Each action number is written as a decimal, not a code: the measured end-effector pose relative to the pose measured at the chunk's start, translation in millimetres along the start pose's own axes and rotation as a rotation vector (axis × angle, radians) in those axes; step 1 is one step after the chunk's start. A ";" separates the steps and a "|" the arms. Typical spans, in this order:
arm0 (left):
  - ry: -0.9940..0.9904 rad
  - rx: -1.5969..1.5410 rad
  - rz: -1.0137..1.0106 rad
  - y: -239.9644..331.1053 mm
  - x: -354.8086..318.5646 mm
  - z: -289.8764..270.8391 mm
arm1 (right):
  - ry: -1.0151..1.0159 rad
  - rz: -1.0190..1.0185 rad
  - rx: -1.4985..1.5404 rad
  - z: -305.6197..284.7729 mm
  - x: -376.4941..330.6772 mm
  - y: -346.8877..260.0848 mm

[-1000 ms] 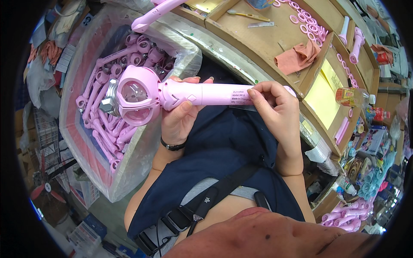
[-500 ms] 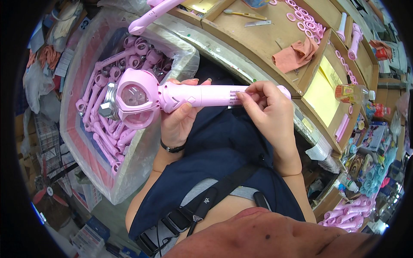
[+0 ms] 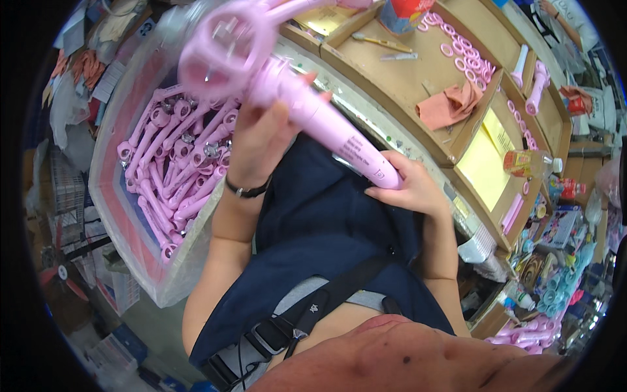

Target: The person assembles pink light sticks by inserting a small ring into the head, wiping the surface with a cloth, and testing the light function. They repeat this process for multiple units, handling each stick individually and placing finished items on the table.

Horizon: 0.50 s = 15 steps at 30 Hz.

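Head | left hand (image 3: 262, 138) high on wand (image 3: 346, 142) | right hand (image 3: 417, 189) clasping it lower

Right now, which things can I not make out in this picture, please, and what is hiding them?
In the head view:
Wand: its head is smeared by blur.
Left hand: fingers partly hidden behind the wand.
Right hand: fingers partly hidden behind the wand's end.
Bin: its floor is covered by pink pieces.
Red pack: cut off by the upper edge.

Two hands (image 3: 258, 140) (image 3: 421, 188) on one pink wand (image 3: 339, 135); one black wristband (image 3: 248, 192).
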<state>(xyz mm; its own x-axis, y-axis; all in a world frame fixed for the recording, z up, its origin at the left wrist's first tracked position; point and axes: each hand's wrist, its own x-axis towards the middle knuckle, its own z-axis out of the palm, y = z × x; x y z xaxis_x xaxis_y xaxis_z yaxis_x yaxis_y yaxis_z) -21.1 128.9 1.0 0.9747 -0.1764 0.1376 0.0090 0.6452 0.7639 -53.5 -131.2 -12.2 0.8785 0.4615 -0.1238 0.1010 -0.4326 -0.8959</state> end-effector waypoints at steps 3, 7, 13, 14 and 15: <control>0.118 -0.052 0.142 -16.9 43.1 20.6 | 0.469 -0.184 -0.001 42.7 18.5 4.7; 0.202 0.885 0.786 -66.5 47.7 46.5 | 0.809 -0.219 -0.178 77.5 30.7 4.5; 0.079 0.314 0.371 -84.4 55.8 27.2 | 0.446 -0.068 0.539 82.6 10.7 6.2; 0.026 -0.077 0.080 -86.7 57.5 27.9 | 0.366 -0.040 0.670 83.0 8.9 7.5; -0.026 -0.462 -0.221 -89.0 59.5 29.1 | 0.275 -0.015 0.787 83.4 6.0 8.9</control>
<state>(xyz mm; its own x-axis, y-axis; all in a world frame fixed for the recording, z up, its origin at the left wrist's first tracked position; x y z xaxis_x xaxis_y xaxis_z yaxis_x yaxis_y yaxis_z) 29.6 39.4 -40.5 0.9324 -0.3606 0.0245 0.3180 0.8507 0.4186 -86.3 -67.7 -56.5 0.9726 0.2135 -0.0921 -0.1525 0.2868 -0.9458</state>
